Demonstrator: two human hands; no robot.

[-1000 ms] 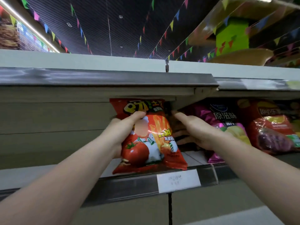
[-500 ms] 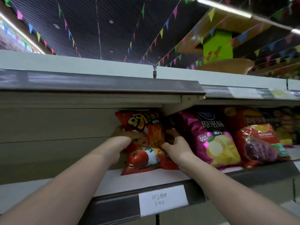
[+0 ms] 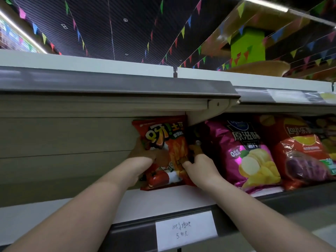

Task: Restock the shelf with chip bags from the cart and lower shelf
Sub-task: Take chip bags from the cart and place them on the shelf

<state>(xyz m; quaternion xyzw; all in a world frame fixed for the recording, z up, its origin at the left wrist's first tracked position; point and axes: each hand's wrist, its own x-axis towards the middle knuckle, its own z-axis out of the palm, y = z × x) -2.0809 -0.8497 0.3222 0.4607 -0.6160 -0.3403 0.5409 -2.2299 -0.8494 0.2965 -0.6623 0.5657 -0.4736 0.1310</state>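
**Red chip bag held upright at the back of the shelf**

A glossy red-orange foil chip bag (image 3: 164, 142) stands upright on the white shelf board (image 3: 163, 200), pushed back against the pale rear panel and tucked under the grey edge of the shelf above. Its front shows large yellow characters on a dark patch near the top, pale fries running down the middle and a red tomato at the bottom (the lower part is partly hidden by the arms). The foil is crinkled where it is held.

The left hand (image 3: 143, 157) clasps the bag's left edge, its grip closed around the foil with the thumb across the front. The right hand (image 3: 198, 166) pinches the bag's right edge, fingers curled into it.

Just beside the bag to the right stands a shiny magenta chip bag with yellow crisps printed on it (image 3: 245, 153), and next to that a red chip bag showing a purple sweet potato (image 3: 301, 151). A white handwritten price label (image 3: 185, 230) sits in the grey rail at the shelf's front edge.
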